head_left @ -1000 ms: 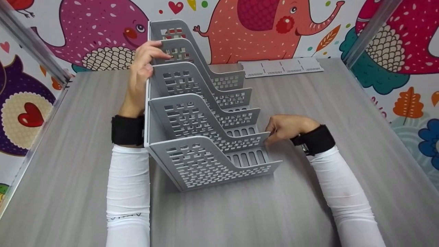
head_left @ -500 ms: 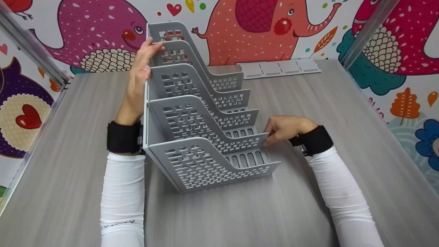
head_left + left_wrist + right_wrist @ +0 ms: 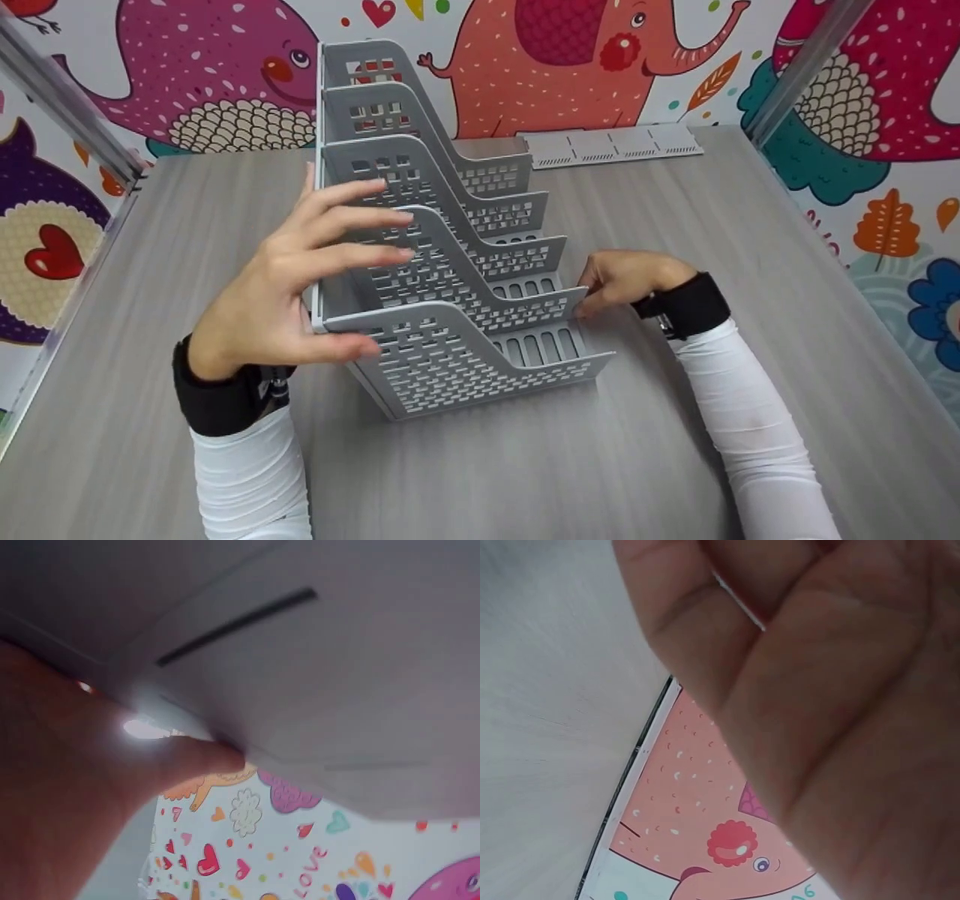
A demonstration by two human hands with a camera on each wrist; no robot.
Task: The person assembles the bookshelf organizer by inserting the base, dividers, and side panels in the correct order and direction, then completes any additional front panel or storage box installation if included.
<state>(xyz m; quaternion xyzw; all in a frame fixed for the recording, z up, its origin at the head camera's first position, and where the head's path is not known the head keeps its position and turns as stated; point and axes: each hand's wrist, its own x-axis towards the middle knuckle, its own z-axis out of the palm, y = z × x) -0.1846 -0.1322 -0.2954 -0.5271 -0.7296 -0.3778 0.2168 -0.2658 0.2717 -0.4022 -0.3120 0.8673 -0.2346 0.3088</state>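
Note:
A grey desktop file organizer (image 3: pixel 450 367) stands on the table, its upright dividers in a row and perforated with small rectangular holes. My left hand (image 3: pixel 262 300) is at its tall left side, fingers spread and fairly straight across the upper edge, thumb reaching over the nearest divider. The left wrist view shows the smooth slotted back panel (image 3: pixel 360 682) close up, with part of the hand (image 3: pixel 75 772) beside it. At the low front end, my right hand (image 3: pixel 630 277) pinches the corner of the second-nearest divider. In the right wrist view its palm (image 3: pixel 840 712) hides that grip.
A flat grey strip-like panel (image 3: pixel 615 146) with slots lies at the back of the wood-grain table (image 3: pixel 480 480). Behind it rises a wall (image 3: pixel 420 112) printed with cartoon animals. Metal posts (image 3: pixel 810 75) stand at the back corners.
My left hand has come down and nearer along the organizer's tall edge, its fingers now spread over the near dividers. The right hand stays at the front corner.

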